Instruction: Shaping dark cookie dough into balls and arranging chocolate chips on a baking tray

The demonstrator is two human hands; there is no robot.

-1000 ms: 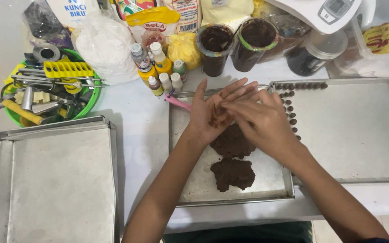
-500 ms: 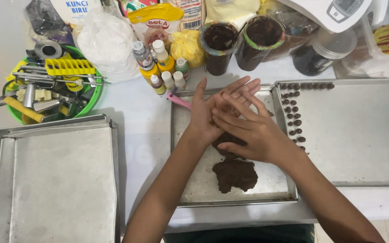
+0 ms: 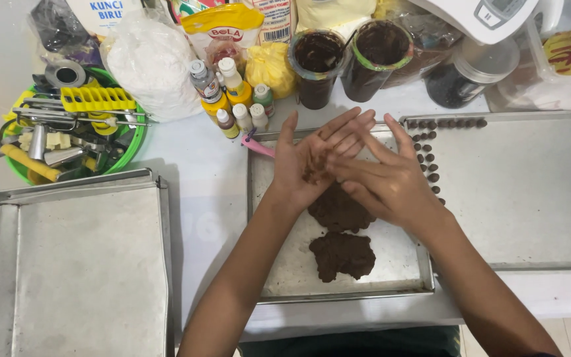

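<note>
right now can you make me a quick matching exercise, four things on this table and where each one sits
Things:
1. brown dough lumps
2. small dough balls
3. green basket of metal tools
4. two dark cups

Places:
A. at the far edge, behind the middle tray
B. on the middle tray, under the hands
C. far left, behind the empty tray
D. along the top and left edge of the right tray

Pairs: 1-B, 2-D, 3-C, 4-A

We see matt, scuffed metal trays (image 3: 87, 277), rough crumbly brown dough (image 3: 342, 254), and perhaps plastic, glossy bottles (image 3: 232, 82).
</note>
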